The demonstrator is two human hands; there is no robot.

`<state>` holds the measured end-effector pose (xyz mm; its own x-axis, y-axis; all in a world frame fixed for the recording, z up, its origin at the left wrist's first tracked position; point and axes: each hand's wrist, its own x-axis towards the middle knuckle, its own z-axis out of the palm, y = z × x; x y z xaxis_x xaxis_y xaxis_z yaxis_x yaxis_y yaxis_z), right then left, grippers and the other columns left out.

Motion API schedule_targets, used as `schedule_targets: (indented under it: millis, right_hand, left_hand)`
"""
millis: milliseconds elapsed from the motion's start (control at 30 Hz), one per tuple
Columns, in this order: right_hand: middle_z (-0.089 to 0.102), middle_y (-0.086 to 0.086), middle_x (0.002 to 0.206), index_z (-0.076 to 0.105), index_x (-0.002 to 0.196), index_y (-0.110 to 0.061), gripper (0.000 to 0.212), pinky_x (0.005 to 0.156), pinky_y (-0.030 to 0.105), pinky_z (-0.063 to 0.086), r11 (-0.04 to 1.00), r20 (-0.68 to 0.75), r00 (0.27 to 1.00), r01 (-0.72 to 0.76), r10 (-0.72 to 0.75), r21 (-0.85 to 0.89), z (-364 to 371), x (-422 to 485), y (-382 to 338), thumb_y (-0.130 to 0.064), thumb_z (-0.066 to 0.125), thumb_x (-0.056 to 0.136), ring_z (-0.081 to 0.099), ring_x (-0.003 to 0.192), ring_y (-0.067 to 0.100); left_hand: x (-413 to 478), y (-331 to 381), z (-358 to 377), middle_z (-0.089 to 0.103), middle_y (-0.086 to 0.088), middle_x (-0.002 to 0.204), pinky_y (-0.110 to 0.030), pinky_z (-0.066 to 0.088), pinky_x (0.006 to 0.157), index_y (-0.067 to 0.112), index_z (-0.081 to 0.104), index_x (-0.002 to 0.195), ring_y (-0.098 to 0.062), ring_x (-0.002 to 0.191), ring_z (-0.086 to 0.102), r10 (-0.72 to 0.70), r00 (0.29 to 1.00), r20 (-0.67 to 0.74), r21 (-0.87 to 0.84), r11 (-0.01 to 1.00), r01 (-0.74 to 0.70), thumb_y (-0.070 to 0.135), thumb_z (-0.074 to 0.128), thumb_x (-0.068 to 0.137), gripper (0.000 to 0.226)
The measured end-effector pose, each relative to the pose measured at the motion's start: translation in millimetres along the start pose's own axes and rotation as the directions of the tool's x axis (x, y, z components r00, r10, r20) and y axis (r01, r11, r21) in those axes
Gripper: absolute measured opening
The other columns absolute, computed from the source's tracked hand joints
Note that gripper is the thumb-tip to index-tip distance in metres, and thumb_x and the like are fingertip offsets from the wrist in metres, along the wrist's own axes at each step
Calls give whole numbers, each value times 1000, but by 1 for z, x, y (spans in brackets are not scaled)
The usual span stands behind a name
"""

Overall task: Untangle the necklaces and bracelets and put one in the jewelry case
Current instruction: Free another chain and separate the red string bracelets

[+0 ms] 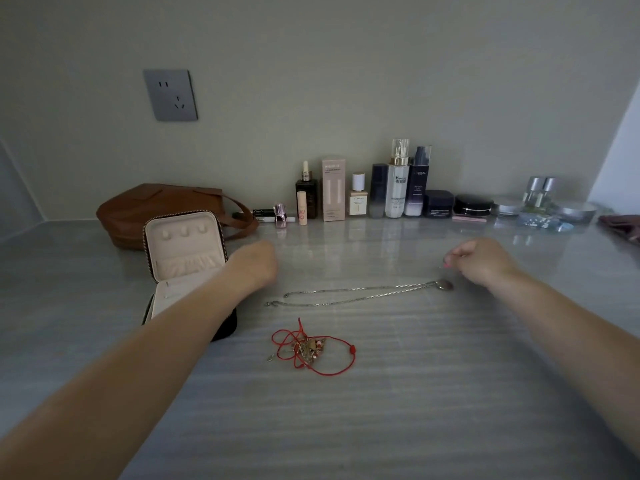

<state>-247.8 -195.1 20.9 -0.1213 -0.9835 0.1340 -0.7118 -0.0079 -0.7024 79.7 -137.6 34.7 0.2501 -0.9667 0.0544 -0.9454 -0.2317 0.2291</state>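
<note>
A silver necklace [360, 293] lies stretched out across the table, its round pendant [445, 285] at the right end and its two loose ends at the left. Nearer me sits a tangle of red cord bracelets [311, 348] with small charms. The jewelry case [185, 258] stands open at the left, showing its pale lining. My left hand [256, 263] hovers just above the necklace's left ends with its fingers curled under and hidden. Just above the pendant is my right hand [483, 261], fingertips bunched together with nothing visible between them.
A brown leather bag [156, 206] lies behind the case. Several cosmetic bottles and jars [398, 188] line the back wall, with glass dishes [554, 211] at the far right. A wall socket [170, 95] is above the bag.
</note>
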Motion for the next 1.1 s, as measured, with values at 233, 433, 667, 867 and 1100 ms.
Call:
schedule_targets:
  millis: [233,433,667,867,1100]
  right_hand:
    - [61,2,81,66,73,-19,12,70,26,37,993,-30,997,66,-69,-98,7,1,8,-17,65,86,56,83,20]
    - [63,6,83,63,73,-16,11,69,27,38,993,-91,991,90,-96,-70,6,1,11,-16,69,82,57,82,22]
    - [64,9,86,67,78,-9,6,70,26,37,988,-122,985,109,-122,-106,8,-2,11,-13,71,80,54,81,23]
    - [66,13,95,68,91,-7,12,75,30,40,986,-189,969,143,-158,-88,6,-8,8,-17,63,85,59,92,30]
    - [63,-6,80,63,77,-22,11,69,27,41,920,109,915,392,-389,-12,-1,-51,-51,-28,65,85,58,77,15]
  left_hand:
    - [9,3,-3,70,-15,91,-24,42,49,-1,65,98,-18,55,56,-31,982,185,97,995,13,6,51,91,17]
    - [13,1,-10,67,-5,55,-15,39,39,-3,66,100,-13,49,56,-42,978,206,127,992,16,6,50,92,20]
    - [15,-8,-3,67,-13,102,-33,49,81,0,67,99,-29,99,62,50,998,-32,152,987,-45,4,52,85,21]
    - [-9,-9,-10,67,-8,101,-23,40,77,10,67,92,-22,96,60,126,977,-175,-33,990,-134,10,56,85,13]
    - [-90,0,-24,56,19,68,-5,35,54,27,65,80,5,59,51,420,907,-11,-234,881,-411,23,65,86,7]
